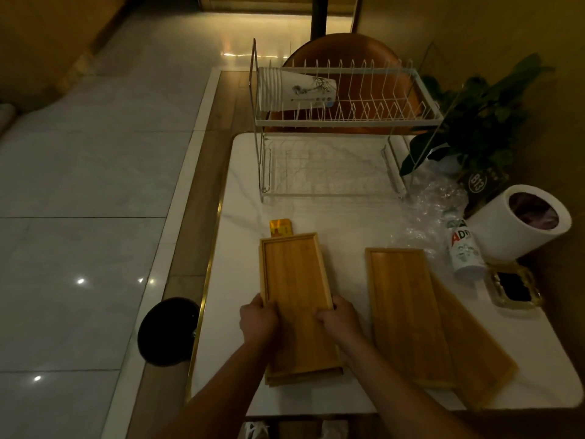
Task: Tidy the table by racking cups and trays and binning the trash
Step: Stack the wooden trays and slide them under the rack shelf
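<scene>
Both my hands, left [258, 318] and right [337, 315], clamp the long edges of a smooth rectangular bamboo tray [296, 289] stacked mid-surface, with bare marble surface [240, 198] ahead before the wire rack [342, 122].

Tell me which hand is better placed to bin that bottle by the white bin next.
Right, probably. The bottle lies at the table's right edge beside the white bin, on the right hand side. Both hands, left hand too, currently grip the stacked wooden trays.
</scene>
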`<state>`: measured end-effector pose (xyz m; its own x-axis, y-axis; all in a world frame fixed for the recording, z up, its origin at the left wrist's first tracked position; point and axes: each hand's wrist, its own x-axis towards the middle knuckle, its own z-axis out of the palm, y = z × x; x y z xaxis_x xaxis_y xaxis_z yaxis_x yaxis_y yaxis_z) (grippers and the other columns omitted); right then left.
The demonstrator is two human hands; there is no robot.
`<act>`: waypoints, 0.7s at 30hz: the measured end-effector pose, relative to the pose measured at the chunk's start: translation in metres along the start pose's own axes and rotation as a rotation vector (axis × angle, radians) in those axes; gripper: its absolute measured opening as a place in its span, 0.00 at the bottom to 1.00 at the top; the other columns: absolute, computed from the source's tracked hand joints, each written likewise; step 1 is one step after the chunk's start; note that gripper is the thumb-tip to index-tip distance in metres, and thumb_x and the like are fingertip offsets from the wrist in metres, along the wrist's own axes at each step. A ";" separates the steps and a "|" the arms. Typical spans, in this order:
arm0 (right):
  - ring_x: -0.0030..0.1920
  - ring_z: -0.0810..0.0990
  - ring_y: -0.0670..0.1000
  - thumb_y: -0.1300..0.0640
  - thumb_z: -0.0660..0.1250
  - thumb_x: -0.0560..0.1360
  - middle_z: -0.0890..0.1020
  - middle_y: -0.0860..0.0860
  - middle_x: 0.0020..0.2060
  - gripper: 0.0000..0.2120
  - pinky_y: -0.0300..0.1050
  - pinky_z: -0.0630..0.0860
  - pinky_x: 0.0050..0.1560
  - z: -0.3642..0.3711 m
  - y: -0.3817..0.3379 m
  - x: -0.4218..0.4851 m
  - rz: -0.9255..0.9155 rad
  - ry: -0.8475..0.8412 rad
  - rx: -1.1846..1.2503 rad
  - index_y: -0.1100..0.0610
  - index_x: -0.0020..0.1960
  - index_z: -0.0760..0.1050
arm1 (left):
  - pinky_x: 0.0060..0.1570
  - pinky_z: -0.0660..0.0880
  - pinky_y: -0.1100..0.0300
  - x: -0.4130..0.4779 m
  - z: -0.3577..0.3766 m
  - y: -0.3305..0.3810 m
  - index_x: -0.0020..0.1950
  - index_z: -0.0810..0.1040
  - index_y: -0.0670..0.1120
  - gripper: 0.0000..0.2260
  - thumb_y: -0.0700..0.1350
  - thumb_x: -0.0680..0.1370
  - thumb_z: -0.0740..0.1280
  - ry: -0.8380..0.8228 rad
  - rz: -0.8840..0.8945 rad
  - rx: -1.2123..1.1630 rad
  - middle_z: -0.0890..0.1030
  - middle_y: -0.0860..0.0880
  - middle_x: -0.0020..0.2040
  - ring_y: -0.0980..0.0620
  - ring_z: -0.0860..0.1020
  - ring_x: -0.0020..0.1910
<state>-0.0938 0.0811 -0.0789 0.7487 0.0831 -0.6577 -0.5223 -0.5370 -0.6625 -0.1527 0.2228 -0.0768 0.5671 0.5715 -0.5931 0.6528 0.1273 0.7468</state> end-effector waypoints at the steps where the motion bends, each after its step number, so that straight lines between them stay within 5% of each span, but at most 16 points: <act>1: 0.55 0.80 0.59 0.57 0.70 0.74 0.80 0.58 0.58 0.19 0.53 0.79 0.56 0.001 0.000 0.004 0.001 0.007 -0.012 0.57 0.64 0.75 | 0.56 0.78 0.47 0.003 0.002 0.001 0.65 0.77 0.39 0.14 0.42 0.83 0.60 0.008 -0.009 0.012 0.80 0.45 0.51 0.44 0.79 0.48; 10: 0.53 0.80 0.59 0.61 0.70 0.74 0.77 0.60 0.60 0.19 0.53 0.80 0.53 0.004 0.013 0.018 -0.043 0.025 -0.148 0.58 0.65 0.74 | 0.56 0.80 0.39 0.009 0.000 -0.001 0.65 0.78 0.40 0.13 0.41 0.82 0.61 -0.014 -0.019 0.102 0.82 0.39 0.54 0.39 0.81 0.50; 16: 0.64 0.73 0.58 0.60 0.63 0.79 0.72 0.58 0.67 0.24 0.45 0.71 0.59 0.007 0.024 0.014 -0.181 0.107 -0.205 0.58 0.75 0.65 | 0.58 0.76 0.35 0.012 -0.007 -0.013 0.63 0.75 0.38 0.12 0.41 0.82 0.59 -0.114 0.152 0.229 0.78 0.33 0.57 0.33 0.78 0.56; 21: 0.57 0.74 0.51 0.62 0.61 0.80 0.74 0.56 0.65 0.20 0.41 0.70 0.53 0.010 0.028 0.010 -0.222 0.167 -0.093 0.59 0.72 0.69 | 0.58 0.76 0.37 0.012 -0.008 -0.018 0.61 0.75 0.42 0.11 0.43 0.82 0.59 -0.113 0.175 0.204 0.78 0.37 0.56 0.36 0.78 0.55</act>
<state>-0.1053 0.0752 -0.1077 0.9014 0.0725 -0.4269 -0.3040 -0.5962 -0.7431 -0.1617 0.2342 -0.0943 0.7247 0.4753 -0.4989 0.6212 -0.1373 0.7715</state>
